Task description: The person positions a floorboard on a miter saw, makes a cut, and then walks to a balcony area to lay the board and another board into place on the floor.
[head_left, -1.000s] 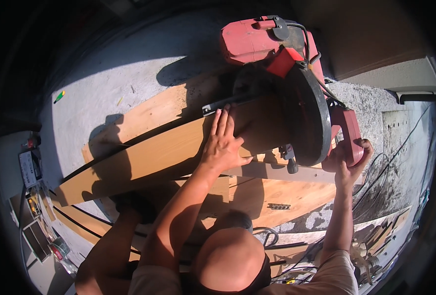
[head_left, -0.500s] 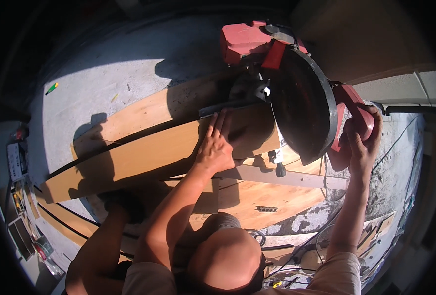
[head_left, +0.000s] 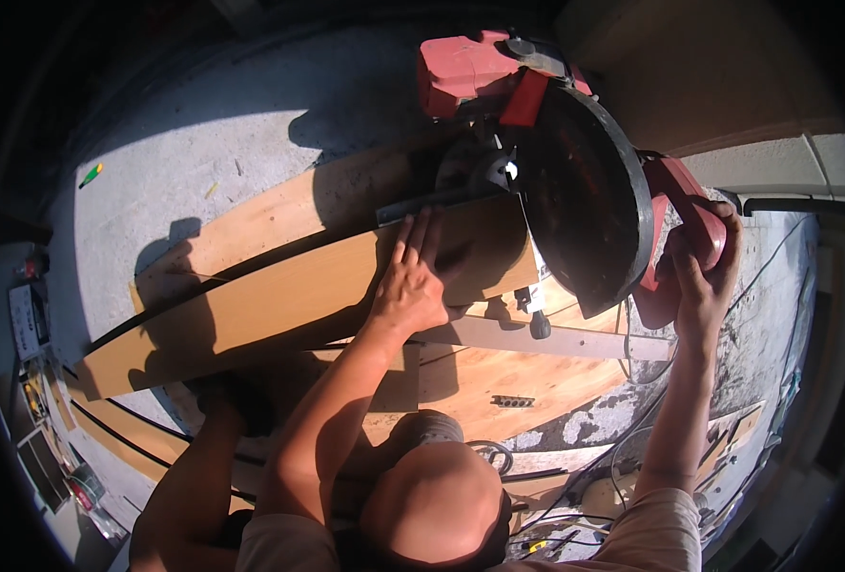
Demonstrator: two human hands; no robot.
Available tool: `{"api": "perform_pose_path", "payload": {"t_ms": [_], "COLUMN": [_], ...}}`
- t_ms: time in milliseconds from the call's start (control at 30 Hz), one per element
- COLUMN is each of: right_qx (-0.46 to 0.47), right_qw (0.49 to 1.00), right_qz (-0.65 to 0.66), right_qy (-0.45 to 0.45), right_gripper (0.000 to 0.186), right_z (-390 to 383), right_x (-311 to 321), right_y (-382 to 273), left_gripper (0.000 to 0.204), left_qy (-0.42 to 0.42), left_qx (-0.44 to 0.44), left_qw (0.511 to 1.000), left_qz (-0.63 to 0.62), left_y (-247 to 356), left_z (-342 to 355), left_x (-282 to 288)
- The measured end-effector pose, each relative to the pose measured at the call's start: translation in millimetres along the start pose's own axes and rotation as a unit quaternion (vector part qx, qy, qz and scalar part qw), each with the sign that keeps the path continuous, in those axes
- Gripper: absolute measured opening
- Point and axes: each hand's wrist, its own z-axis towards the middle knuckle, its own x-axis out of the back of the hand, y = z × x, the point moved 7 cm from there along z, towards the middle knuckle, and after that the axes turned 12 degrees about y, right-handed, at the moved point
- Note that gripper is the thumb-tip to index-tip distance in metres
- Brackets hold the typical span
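The curved guard (head_left: 585, 205) rose from the smooth board (head_left: 294, 286).

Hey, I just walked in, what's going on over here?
A person is at a red and black power saw with a long brown board. Their left hand lies flat on the board, fingertips by its far edge. Their right hand grips the saw's red handle. The big black blade guard is just right of the board's end in this view. I can't tell whether the saw is running.
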Motion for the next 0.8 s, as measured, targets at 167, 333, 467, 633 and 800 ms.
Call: {"api": "perform_pose_path", "payload": {"t_ms": [167, 333, 467, 633, 800], "right_qx": [-0.004, 0.026, 0.041, 0.012, 0.004], "right_qw": [1.0, 0.999, 0.998, 0.999, 0.998], "right_qz": [0.001, 0.009, 0.027, 0.021, 0.007], "right_qy": [0.007, 0.03, 0.045, 0.033, 0.066], "right_gripper": [0.054, 0.054, 0.054, 0.052, 0.055], "right_z": [-8.8, -21.3, -27.8, -42.4, -59.9], "right_x": [3.6, 7.0, 9.8, 20.6, 25.5], "right_y": [4.7, 12.9, 20.6, 42.9, 60.7], "left_gripper": [0.085, 0.079, 0.075, 0.065, 0.058], "left_qy": [0.011, -0.053, -0.089, -0.102, -0.006], "left_qx": [-0.001, 0.023, 0.024, 0.022, 0.012], "left_qw": [1.0, 0.998, 0.995, 0.994, 0.999], "left_qz": [0.002, -0.014, 0.024, 0.023, -0.051], "left_y": [0.3, -1.7, -3.9, -4.9, -4.0], "left_z": [1.1, 1.2, 1.3, 0.5, 1.3], "left_x": [1.3, -0.8, -1.4, -5.0, 1.8]}}
